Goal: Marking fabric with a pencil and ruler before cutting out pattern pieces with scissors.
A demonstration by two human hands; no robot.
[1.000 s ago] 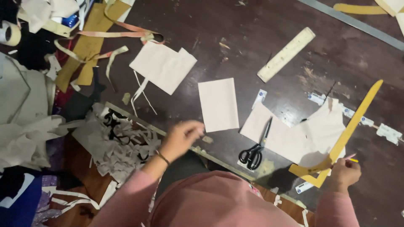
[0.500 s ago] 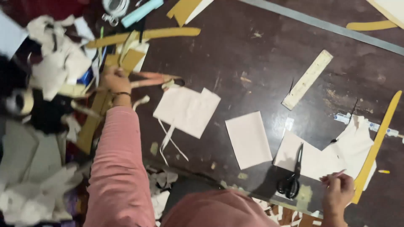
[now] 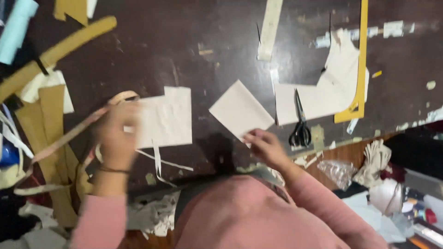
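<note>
Blurred left hand (image 3: 115,138) over strip (image 3: 69,133)

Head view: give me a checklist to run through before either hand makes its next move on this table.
1. Left hand has hold of the pinkish strip: cannot tell, motion blur.
2. Right hand touching the small white rectangle: ok, fingertips at its lower corner.
3. Scissors away from both hands: ok, lying shut on the white L-shaped piece.
4. Larger white piece flat on the table: ok.
5. Yellow square ruler untouched: ok.
</note>
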